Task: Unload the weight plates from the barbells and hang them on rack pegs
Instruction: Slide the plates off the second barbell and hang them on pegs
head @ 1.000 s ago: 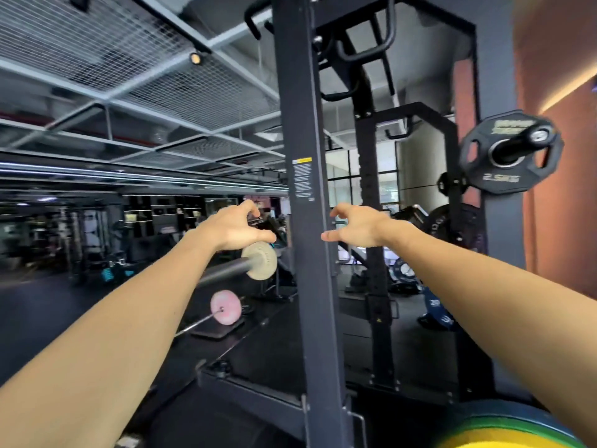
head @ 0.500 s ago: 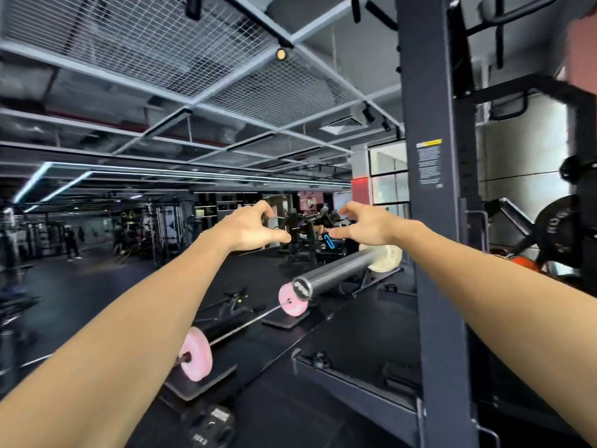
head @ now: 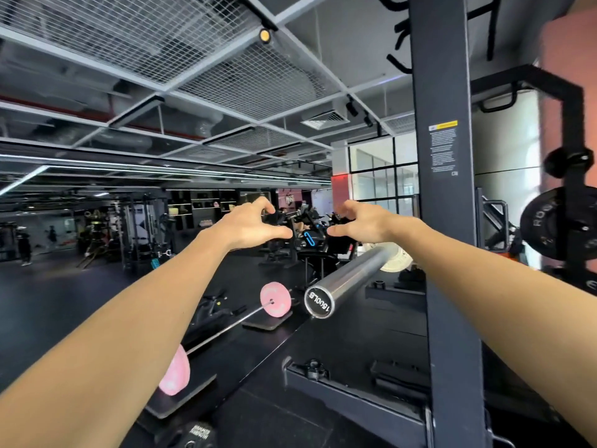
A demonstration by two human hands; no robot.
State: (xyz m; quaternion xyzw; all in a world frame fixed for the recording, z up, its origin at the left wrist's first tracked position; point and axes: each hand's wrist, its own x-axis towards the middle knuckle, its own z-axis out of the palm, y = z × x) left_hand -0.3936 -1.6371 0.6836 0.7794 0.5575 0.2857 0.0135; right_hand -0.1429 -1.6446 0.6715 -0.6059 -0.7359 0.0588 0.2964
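Head view shows the white weight plate [head: 396, 257] seated far up the steel barbell sleeve [head: 350, 279], close against the dark rack upright [head: 442, 221], with the person's right forearm crossing in front of part of it. The sleeve's capped end points at the camera, bare of any other plate. Both hands hang in the air above and beyond the sleeve, well apart from the plate: the left hand [head: 250, 224] and the right hand [head: 361, 223] face each other, each grip a loose claw with thumb and fingers spread and curved, clasping nothing.

Compared with half a second ago, the sleeve looms larger and its end cap sits nearer the middle of the frame, while the upright has slid toward the right; a second before, the upright stood between the two hands and the plate showed just under the left one. So the viewpoint has swung round to face the sleeve end-on. That likely means the person is lining up to draw the plate off along the sleeve, a step not yet begun.

Farther out, a second bar with pink plates [head: 275, 303] lies on the floor, and a black plate [head: 555, 227] hangs on the rack at the right edge.
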